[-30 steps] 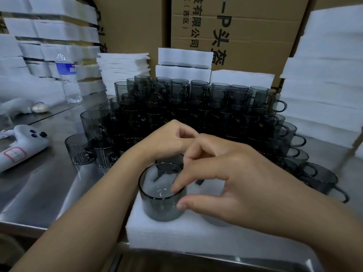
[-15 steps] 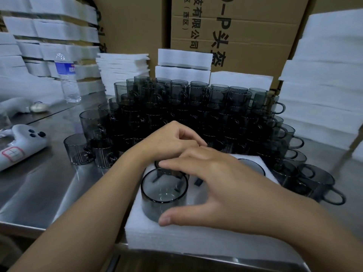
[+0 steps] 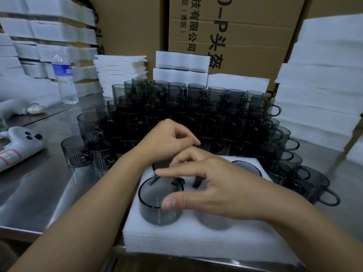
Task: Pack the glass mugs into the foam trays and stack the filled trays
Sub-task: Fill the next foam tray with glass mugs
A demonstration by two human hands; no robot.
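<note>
The right hand point(image 3: 222, 185) spanned the near-left mug point(image 3: 157, 207) in a loose pinch, thumb against its near wall and forefinger reaching over the far rim, the other fingers spread above the middle of the tray. The left hand point(image 3: 169, 140) hovered just beyond with its fingers curled under. Whether they held anything I could not tell, since the right hand covered their tips.

That mug sat upright in the near-left pocket of the foam tray point(image 3: 176, 242), which lay at the near edge of the steel table point(image 3: 39, 183). A dark rim showed in the far-left pocket point(image 3: 160, 165) and another in the far-right pocket point(image 3: 247, 167). The near-right pocket point(image 3: 214, 220) looked empty. Behind the tray stood the pile of unpacked mugs point(image 3: 196, 114), stacked several high, with foam stacks point(image 3: 324, 95) to the right and a water bottle point(image 3: 64, 79) far left.

The mugs looked stiff, smooth and brittle, probably of modest weight, and likely to slip under a careless grip. A hold across the rim or by the handle should serve, with the handle turned toward the slots at the tray's centre. The foam would be light and yielding, so a filled tray is best lifted from beneath with both hands.
</note>
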